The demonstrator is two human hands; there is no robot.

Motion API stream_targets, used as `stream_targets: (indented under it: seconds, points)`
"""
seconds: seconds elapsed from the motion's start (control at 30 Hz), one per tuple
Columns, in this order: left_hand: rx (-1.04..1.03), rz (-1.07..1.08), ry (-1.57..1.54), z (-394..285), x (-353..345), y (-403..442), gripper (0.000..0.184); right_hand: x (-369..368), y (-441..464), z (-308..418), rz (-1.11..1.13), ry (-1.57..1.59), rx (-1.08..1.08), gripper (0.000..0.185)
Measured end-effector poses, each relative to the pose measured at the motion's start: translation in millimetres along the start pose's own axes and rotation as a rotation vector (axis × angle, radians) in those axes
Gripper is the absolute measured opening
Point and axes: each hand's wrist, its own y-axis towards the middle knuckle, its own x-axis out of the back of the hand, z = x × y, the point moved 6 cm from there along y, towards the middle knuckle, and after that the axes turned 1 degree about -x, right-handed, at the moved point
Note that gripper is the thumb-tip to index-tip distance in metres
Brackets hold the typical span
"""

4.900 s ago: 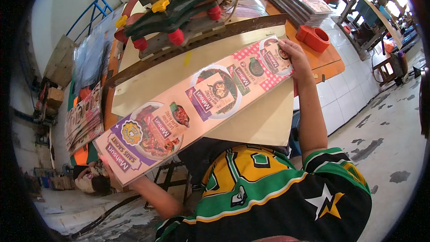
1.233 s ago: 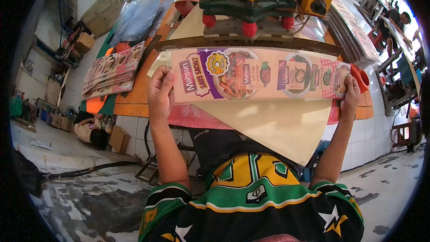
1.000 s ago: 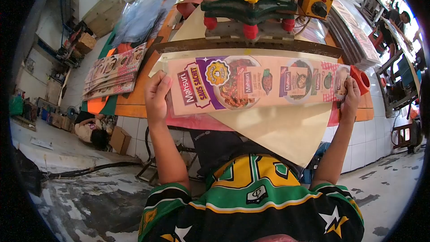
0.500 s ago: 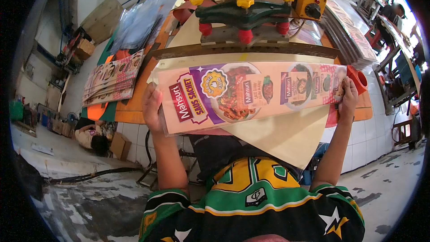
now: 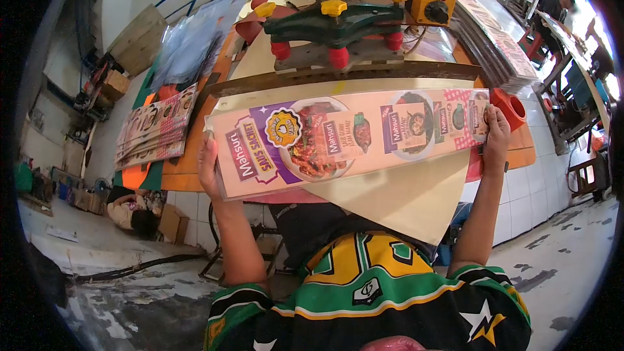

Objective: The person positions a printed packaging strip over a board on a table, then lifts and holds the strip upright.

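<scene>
"The printed strip (image 5: pixel 374 133) had swung its left end away from the press (image 5: pixel 335 28)."

"Just holding?"

"Left hand (image 5: pixel 208 168) and right hand (image 5: pixel 496 132) pinched its ends, this side of the press; shifting it called for both. Printed stack (image 5: pixel 156 123), left of the press."

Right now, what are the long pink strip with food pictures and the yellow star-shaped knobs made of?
The long pink printed strip looks like paper or card inside shiny clear plastic: a see-through edge shows beside the print. The yellow star-shaped knobs seem hard, smooth plastic, going by their bright even colour, but painted metal is possible.
</scene>
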Motion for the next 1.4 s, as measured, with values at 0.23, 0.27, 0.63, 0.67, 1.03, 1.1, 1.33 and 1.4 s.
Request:
stream_targets:
  seconds: [0.23, 0.27, 0.63, 0.67, 1.03, 1.1, 1.33, 1.4]
  points:
    - [-0.035, 0.312, 0.115, 14.9, 43.5, 23.1, 0.011, 0.3, -0.3, 2.8, -0.047, 0.031, 0.009, 0.025]
    - [-0.009, 0.318, 0.104, 11.7, 40.4, 20.2, 0.013, -1.6, -0.3, 2.5, -0.055, 0.022, -0.009, 0.026]
    - [0.166, 0.272, -0.333, 25.2, 28.0, 12.3, 0.052, 3.4, 3.2, 10.4, 0.055, -0.134, -0.023, 0.025]
    - [0.142, 0.241, -0.339, 25.3, 27.5, 12.6, 0.052, 2.0, 3.1, 11.3, 0.066, -0.103, -0.038, 0.025]
    - [-0.519, -0.040, 0.434, -13.1, 51.9, -2.3, 0.057, -27.3, 1.0, 28.2, 0.316, 0.068, -0.319, 0.025]
    - [-0.483, -0.099, 0.576, -16.7, 61.5, 4.9, 0.058, -36.1, -4.2, 29.7, 0.304, 0.104, -0.333, 0.025]
    - [0.135, 0.312, -0.493, 6.9, 29.5, -12.4, 0.070, -73.0, -32.3, 36.2, 0.261, 0.191, -0.306, 0.022]
    - [0.162, 0.228, -0.485, 16.0, 38.0, -6.6, 0.077, -108.5, -41.6, 34.5, 0.323, 0.154, -0.275, 0.020]
